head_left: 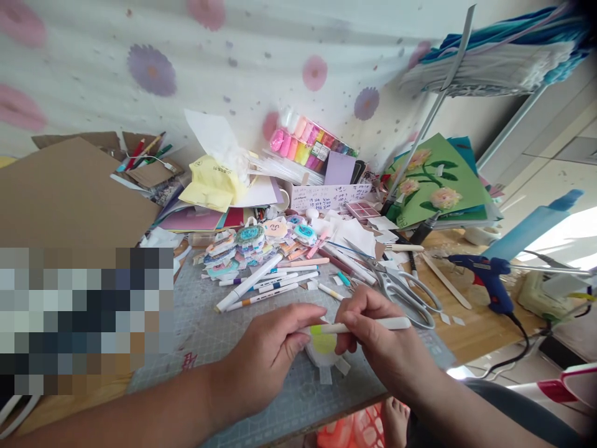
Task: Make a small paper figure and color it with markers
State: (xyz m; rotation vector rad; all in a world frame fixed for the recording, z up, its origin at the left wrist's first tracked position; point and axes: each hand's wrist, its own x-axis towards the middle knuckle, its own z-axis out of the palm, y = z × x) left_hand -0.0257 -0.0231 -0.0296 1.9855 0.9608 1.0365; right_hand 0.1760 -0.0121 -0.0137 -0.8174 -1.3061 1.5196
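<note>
Hands together over the cutout: your right hand (380, 339) is clamped on a white marker (396, 323), while your left hand (261, 348) closes in at its green-banded end; whether those fingers grip the marker or the paper, you cannot tell from here. For neat work, steady the cutout by its rim, hold the marker lightly near its tip end, and keep green ink off the white border; the loose tabs could snag or crease under a dragging wrist. The paper cutout (326, 358) lies near the front edge of the tabletop (441, 274), above the grey cutting mat (242, 326). It looks pale and rounded, with a yellow-green patch and small whitish tabs sticking out below.
</note>
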